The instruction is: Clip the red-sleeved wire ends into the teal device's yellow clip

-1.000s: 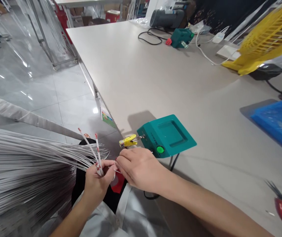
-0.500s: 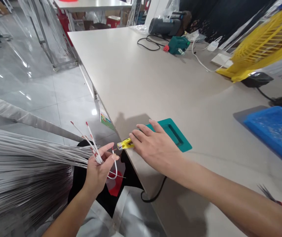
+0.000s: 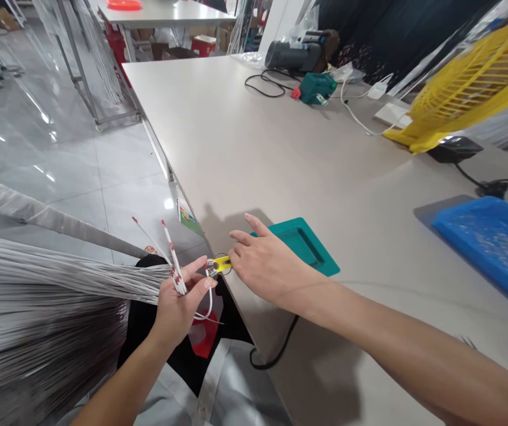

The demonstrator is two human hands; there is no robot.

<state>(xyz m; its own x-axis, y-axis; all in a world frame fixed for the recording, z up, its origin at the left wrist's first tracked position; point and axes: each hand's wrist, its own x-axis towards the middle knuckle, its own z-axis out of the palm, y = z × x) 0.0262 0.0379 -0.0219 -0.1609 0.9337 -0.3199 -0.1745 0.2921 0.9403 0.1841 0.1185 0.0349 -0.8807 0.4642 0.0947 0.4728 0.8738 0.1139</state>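
My left hand [image 3: 183, 296] is closed around several white cables [image 3: 174, 260] with red-marked ends. One cable loops back, and its end is pinched between my thumb and index finger. My right hand [image 3: 267, 260] reaches over the table edge, gripping a small yellow hand tool [image 3: 222, 264] with a shiny head; its kind is not clear. The tool's head meets the pinched cable end at my left fingertips. Part of the tool is hidden by my right fingers. Partly under my right hand lies a teal tray [image 3: 301, 239] on the table.
A thick bundle of white cables [image 3: 58, 278] hangs at the left. On the table [image 3: 218, 136] stand a blue tray [image 3: 494, 242] with small pieces, a yellow fan [image 3: 453, 83], a green device [image 3: 316, 89] and a dark motor-like machine [image 3: 293, 56]. A black cord [image 3: 276, 361] hangs at the near edge.
My right hand has moved slightly left, bringing the yellow tool's head from beside the pinched cable end onto it. My left hand stays nearly in place. The view has shifted a little.
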